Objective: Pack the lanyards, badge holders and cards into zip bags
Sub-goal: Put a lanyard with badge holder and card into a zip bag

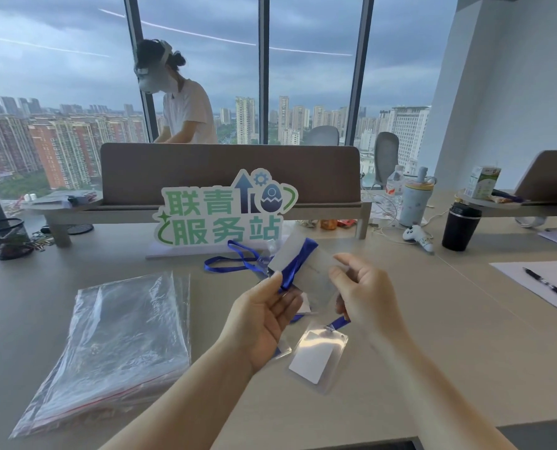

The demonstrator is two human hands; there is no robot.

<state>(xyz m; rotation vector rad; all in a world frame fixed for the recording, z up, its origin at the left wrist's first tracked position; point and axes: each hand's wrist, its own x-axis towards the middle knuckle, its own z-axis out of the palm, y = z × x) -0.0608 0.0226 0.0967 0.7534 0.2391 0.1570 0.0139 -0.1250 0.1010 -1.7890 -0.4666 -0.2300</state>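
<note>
Gripping 1 zip bag (306, 271) with a blue lanyard (291, 271) inside, left hand (264, 319) and right hand (361, 297) pinched it above a badge holder (319, 358).

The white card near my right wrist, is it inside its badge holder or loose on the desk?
Inside. The white card sits within the clear badge holder, whose transparent edge shows all around it, clipped to a blue lanyard.

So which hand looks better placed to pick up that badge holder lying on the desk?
Probably the right hand. The badge holder lies just below it, its blue strap running up under that hand. The left hand pinches the zip bag and sits further left.
</note>
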